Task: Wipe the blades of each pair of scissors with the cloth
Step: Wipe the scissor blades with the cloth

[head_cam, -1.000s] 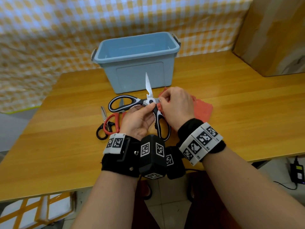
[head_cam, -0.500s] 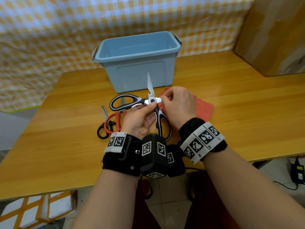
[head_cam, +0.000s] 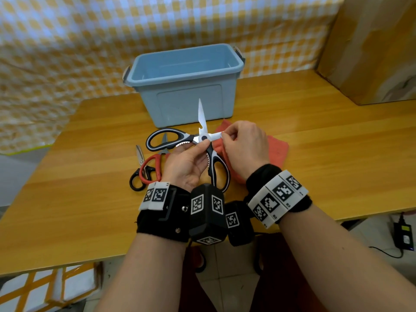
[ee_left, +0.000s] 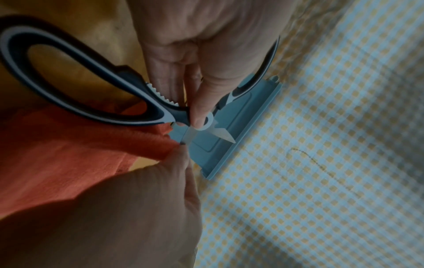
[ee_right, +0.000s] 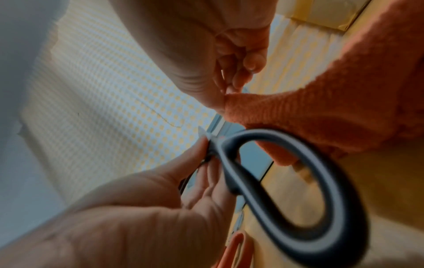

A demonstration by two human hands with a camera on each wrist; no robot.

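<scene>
Large black-and-white kitchen scissors [head_cam: 166,137] are held wide open above the table. One blade points up and away, the other points right. My left hand [head_cam: 186,163] pinches them at the pivot, thumb on the screw [ee_left: 199,116]. My right hand [head_cam: 245,149] pinches the orange-red cloth [head_cam: 276,152] around the right-pointing blade, hiding its tip. The rest of the cloth hangs down to the table. Red-handled scissors [head_cam: 155,163] and small black-handled scissors [head_cam: 137,179] lie on the table just left of my left hand. The right wrist view shows the cloth [ee_right: 332,99] folded under my fingers.
A light blue plastic bin [head_cam: 191,104] stands on the wooden table [head_cam: 315,136] right behind the scissors. A large cardboard box [head_cam: 371,52] sits at the back right. Yellow checked fabric covers the wall behind. A charger lies on the floor at the right.
My right hand has slid the cloth a little outward along the right-pointing blade, baring a short stretch of steel beside the pivot. The left hand keeps its hold.
</scene>
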